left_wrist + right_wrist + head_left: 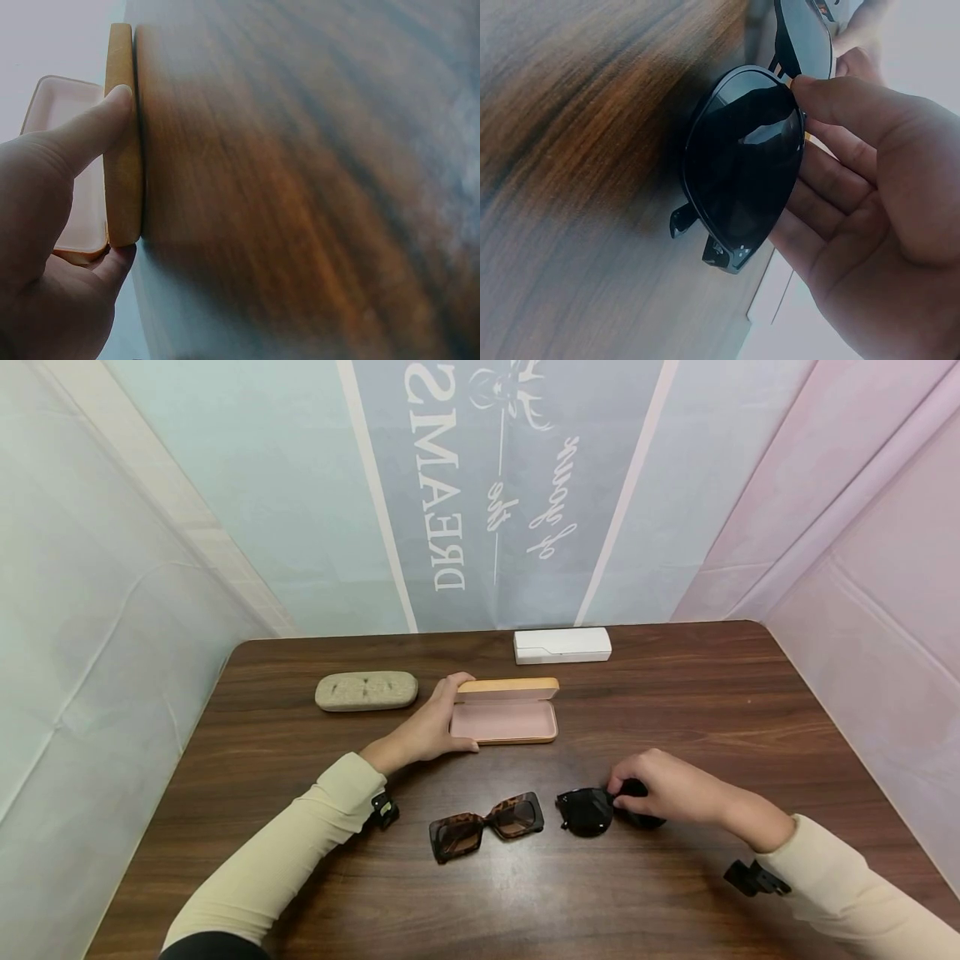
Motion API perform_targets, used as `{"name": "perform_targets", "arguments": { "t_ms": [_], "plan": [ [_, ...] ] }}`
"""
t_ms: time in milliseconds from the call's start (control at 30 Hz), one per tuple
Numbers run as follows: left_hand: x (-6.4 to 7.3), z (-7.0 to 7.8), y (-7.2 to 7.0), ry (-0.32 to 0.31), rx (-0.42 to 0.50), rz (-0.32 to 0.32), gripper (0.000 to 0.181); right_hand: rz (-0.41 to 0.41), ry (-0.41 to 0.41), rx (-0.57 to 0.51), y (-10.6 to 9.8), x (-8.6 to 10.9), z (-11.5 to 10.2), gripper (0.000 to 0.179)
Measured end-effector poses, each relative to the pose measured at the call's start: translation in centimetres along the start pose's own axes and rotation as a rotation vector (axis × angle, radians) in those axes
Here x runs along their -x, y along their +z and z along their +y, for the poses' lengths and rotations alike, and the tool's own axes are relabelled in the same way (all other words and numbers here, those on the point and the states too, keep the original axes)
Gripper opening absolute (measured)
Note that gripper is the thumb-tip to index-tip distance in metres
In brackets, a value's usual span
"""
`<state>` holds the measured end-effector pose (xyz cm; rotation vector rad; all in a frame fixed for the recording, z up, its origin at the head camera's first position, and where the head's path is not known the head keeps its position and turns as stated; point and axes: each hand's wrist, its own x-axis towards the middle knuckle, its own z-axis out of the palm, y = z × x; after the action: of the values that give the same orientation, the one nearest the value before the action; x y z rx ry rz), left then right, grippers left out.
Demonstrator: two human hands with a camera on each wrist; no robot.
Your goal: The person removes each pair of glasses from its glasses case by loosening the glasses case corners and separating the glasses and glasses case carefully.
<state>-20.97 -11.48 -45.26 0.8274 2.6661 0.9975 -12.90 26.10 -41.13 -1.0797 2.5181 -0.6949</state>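
An orange glasses case (pixel 504 724) lies with its lid raised at the middle of the table, its pink lining bare. My left hand (pixel 427 727) grips the case by its left end, thumb along the front edge and fingers at the back. In the left wrist view, the thumb presses on the orange front wall of the case (pixel 122 172). My right hand (pixel 671 785) pinches black sunglasses (pixel 587 812) near the bridge, low over the table at right. The right wrist view has their dark lens (pixel 742 157) large, with the temples folded behind.
Tortoiseshell sunglasses (pixel 459 837) lie folded in front of the open case, left of the black pair. A beige fabric case (pixel 366 691) sits at the back left, closed. The white case (pixel 562 646) stands near the table's far edge. Fabric walls (pixel 300 510) surround the wooden table (pixel 697 693).
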Motion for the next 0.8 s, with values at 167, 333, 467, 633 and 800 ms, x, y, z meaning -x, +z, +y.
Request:
{"name": "perform_targets", "arguments": {
  "t_ms": [167,333,467,633,800],
  "plan": [
    [0.0,0.0,0.0,0.007,0.004,0.0,0.101,0.015,-0.025,0.009,0.2,0.1,0.1,0.017],
    [0.0,-0.2,0.1,0.018,0.006,0.005,0.101,0.038,-0.049,0.027,0.5,0.1,0.3,0.018],
    [0.0,-0.3,0.1,0.021,0.008,0.009,0.101,0.053,-0.07,0.039,0.7,0.2,0.4,0.017],
    [0.0,-0.3,0.2,0.018,0.01,0.009,0.101,0.065,-0.076,0.052,0.9,0.3,0.4,0.017],
    [0.0,-0.3,0.2,0.022,0.011,0.013,0.101,0.079,-0.075,0.077,1.1,0.3,0.4,0.018]
  ]
}}
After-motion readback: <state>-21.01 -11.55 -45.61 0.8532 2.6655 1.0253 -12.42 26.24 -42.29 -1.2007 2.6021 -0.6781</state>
